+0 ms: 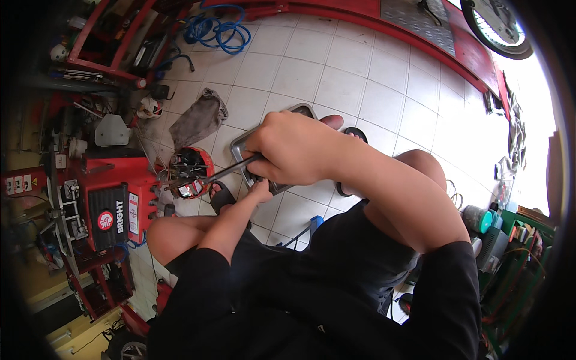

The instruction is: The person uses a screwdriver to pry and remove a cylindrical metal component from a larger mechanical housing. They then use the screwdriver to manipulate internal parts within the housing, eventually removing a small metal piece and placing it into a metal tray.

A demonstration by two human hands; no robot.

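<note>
My right hand (295, 147) is closed around a slim, dark metal rod-shaped tool (231, 170); its exact kind does not show. The tool's free end points left, over the edge of a round red tub (208, 161) with tools and metal parts in it. Below my right hand a shallow metal tray (239, 147) rests on the tiles, its contents mostly hidden by that hand. At the tray's near edge is my left hand (260, 191), its fingers drawn together. Whatever it grips is too small and covered to make out.
A grey rag (199, 119) lies beyond the red tub. To the left stands a red machine (117, 201) near cluttered shelves. A coiled blue hose (216, 33) is at the far left, a red lift platform (414, 39) at the back. Green shelving (522, 240) is at right.
</note>
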